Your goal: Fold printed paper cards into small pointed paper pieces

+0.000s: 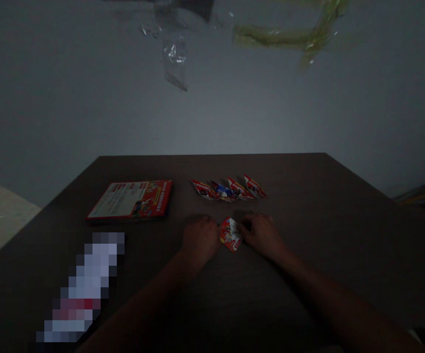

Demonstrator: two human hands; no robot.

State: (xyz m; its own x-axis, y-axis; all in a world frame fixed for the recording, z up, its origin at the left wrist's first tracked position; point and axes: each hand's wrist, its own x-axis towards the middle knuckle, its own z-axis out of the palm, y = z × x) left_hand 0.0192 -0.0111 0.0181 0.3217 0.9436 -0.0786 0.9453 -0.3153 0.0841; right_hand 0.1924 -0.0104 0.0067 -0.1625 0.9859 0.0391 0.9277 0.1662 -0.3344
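Observation:
Near the middle of the table, a small folded piece of printed red and white paper (230, 236) lies between my hands. My left hand (201, 239) is closed at its left edge, with the fingertips mostly hidden behind the knuckles. From the other side, my right hand (263, 234) pinches the paper's right edge between thumb and fingers. Just beyond stands a row of several folded paper pieces (239, 190), mostly red with one blue, their pointed ends leaning up to the left. Dim light blurs the fine folds.
A stack of red and white printed sheets (127, 200) lies at the left on the dark wooden table (319, 196). Nearer me is a long pixelated object (87, 284). The pale wall (212, 122) behind carries yellowish tape (278, 37) and clear tape (174, 63).

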